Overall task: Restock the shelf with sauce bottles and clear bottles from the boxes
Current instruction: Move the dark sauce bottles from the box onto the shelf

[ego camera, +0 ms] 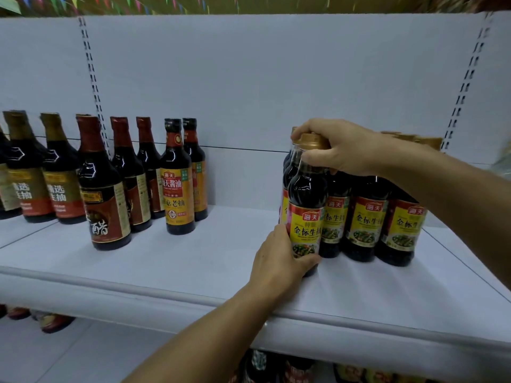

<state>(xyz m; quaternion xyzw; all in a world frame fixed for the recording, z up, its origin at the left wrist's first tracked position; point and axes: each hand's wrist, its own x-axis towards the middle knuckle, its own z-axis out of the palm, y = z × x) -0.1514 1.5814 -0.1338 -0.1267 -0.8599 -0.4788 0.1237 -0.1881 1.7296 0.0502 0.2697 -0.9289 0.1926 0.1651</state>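
Both our hands are on one sauce bottle (pixel 304 217): the left hand (pixel 279 261) wraps its base, the right hand (pixel 337 147) clamps over the gold cap. It stands upright on the white shelf (pixel 193 261), touching the yellow-labelled row (pixel 387 222) to its right. Far left stand the brown-capped bottles (pixel 38 172), then the red-capped ones (pixel 116 183), well apart from ours.

bottles (pixel 367 217) right on shelf (pixel 193 261)
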